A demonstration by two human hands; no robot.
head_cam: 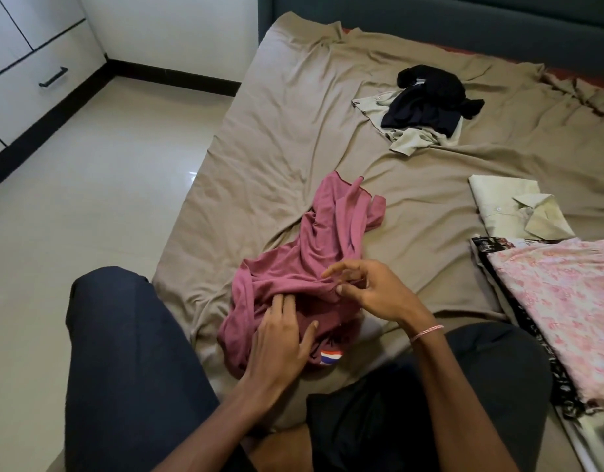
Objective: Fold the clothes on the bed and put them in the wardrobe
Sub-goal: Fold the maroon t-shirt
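A crumpled pink-maroon T-shirt [314, 253] lies on the tan bed sheet [276, 137] just in front of me. My left hand [280, 338] rests flat on its lower part, fingers straight and tucked under a fold. My right hand [368, 291] hovers at the shirt's right side, its thumb and fingers pinching a ridge of the fabric. Farther back lies an unfolded heap: a black garment [426, 97] on top of a pale grey-green shirt [409, 139].
Folded clothes sit at the right: a cream collared shirt [511, 206], and a pink floral piece [566, 301] over a black-and-white patterned one [518, 315]. White drawers [28, 73] stand at the far left across the tiled floor [89, 206]. My knees flank the shirt.
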